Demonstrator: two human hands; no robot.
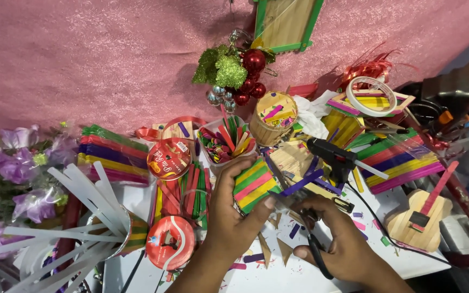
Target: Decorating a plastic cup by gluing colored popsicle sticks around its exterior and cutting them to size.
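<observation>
My left hand (233, 214) grips a small panel of glued craft sticks (252, 185) striped green, yellow and pink, thumb pressed on its lower edge. My right hand (346, 241) holds black-handled scissors (316, 250), fingers through the loops. The blades (287, 204) meet the panel's right corner, just under a loose purple stick (303, 183). Small cut wooden triangles (284, 250) lie on the white table (278, 276) between my wrists.
A black glue gun (332, 154) lies just right of the panel, its cord trailing right. Around stand a cup of coloured sticks (226, 142), two red ribbon rolls (168, 158) (170, 241), stacks of coloured sticks (112, 154) (397, 160), a wooden toy guitar (416, 220) and white glue sticks (82, 217).
</observation>
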